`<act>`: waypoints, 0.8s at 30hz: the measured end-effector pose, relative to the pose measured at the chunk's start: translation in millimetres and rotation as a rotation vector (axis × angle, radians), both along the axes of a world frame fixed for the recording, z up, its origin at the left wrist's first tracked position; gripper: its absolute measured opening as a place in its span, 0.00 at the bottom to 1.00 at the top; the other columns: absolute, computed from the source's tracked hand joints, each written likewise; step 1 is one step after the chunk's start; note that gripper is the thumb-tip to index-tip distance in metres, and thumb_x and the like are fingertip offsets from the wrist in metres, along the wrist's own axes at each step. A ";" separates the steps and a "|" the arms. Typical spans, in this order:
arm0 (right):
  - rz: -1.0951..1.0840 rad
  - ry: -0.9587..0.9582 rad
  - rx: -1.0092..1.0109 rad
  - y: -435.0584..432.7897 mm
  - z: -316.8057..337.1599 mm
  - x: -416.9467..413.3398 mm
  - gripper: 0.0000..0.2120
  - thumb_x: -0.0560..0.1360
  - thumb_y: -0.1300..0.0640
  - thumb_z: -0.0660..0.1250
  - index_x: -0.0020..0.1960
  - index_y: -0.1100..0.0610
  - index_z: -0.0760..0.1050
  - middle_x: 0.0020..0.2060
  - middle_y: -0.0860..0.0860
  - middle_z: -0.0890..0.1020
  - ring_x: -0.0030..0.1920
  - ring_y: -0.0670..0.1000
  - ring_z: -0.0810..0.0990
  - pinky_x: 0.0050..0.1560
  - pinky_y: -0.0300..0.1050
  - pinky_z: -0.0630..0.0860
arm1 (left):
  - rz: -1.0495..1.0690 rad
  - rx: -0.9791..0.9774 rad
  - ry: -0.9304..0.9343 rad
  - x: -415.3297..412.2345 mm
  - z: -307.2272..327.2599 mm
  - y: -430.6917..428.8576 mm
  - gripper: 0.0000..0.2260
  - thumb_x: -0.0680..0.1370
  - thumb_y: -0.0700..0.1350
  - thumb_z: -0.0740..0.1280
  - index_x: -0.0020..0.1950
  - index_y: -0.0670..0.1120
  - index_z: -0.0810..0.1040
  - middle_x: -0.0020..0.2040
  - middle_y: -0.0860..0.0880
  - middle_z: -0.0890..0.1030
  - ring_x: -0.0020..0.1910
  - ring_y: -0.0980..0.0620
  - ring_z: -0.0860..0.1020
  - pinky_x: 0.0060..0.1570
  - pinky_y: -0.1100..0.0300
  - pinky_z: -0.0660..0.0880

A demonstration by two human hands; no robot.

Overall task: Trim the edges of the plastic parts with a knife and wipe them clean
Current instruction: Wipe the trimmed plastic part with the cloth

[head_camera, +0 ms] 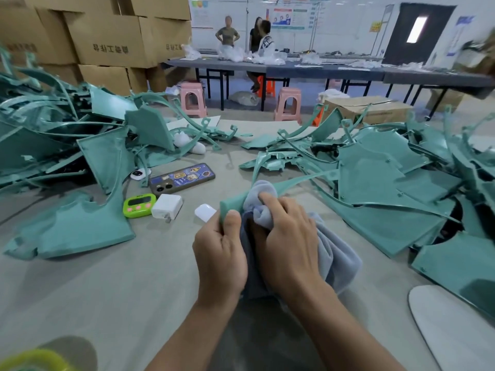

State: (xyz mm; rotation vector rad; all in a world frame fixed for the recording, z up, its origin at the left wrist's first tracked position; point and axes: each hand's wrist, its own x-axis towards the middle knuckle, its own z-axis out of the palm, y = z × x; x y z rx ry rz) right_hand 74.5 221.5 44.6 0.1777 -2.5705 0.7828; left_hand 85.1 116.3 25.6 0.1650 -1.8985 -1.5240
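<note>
Two forearms reach in from the bottom edge and meet at mid-table, the hands side by side and touching. Gripping the near, blunt end of a long teal plastic part (232,205), the left hand (219,253) has its thumb on top and its fingers curled out of sight beneath. Just to its right, the right hand (286,236) clutches a bunched grey-blue cloth (334,259) and presses it onto the same part, which runs away up and to the right from under the fingers. Loose cloth hangs below both hands onto the grey table (128,290). Heaps of teal parts lie to the left (67,145) and to the right (388,170). A phone (182,178), a green timer (139,206) and a white charger (167,207) sit near the left hand.
</note>
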 end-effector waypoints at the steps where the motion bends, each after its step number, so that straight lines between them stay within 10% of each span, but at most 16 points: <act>1: 0.030 0.011 0.000 0.6 1.4 -1.2 0.14 0.82 0.46 0.62 0.66 0.45 0.75 0.56 0.49 0.79 0.58 0.54 0.74 0.59 0.52 0.67 | 0.009 -0.033 0.018 1.7 1.4 -0.4 0.18 0.80 0.51 0.62 0.30 0.52 0.65 0.26 0.58 0.71 0.27 0.59 0.65 0.28 0.66 0.61; 13: -0.258 -0.169 -0.294 16.2 33.3 -45.2 0.17 0.82 0.47 0.51 0.43 0.53 0.72 0.41 0.51 0.78 0.41 0.56 0.74 0.44 0.49 0.67 | -0.083 -0.323 0.152 10.3 7.8 1.8 0.14 0.80 0.47 0.66 0.36 0.61 0.69 0.30 0.63 0.70 0.29 0.62 0.66 0.31 0.76 0.61; 20: -0.485 -0.263 -0.279 73.9 42.8 -90.8 0.19 0.83 0.48 0.53 0.55 0.55 0.80 0.56 0.59 0.83 0.56 0.62 0.79 0.50 0.51 0.70 | -0.101 -0.417 0.253 16.7 10.0 -5.4 0.13 0.81 0.53 0.62 0.60 0.52 0.81 0.38 0.70 0.75 0.34 0.73 0.71 0.39 0.82 0.64; 24: -0.549 -0.221 -0.373 99.7 35.4 -96.3 0.16 0.83 0.50 0.55 0.57 0.55 0.79 0.56 0.59 0.82 0.55 0.62 0.79 0.48 0.49 0.69 | 0.008 -0.452 0.296 12.3 11.6 -9.1 0.08 0.80 0.50 0.63 0.51 0.48 0.79 0.37 0.73 0.74 0.33 0.74 0.69 0.37 0.84 0.61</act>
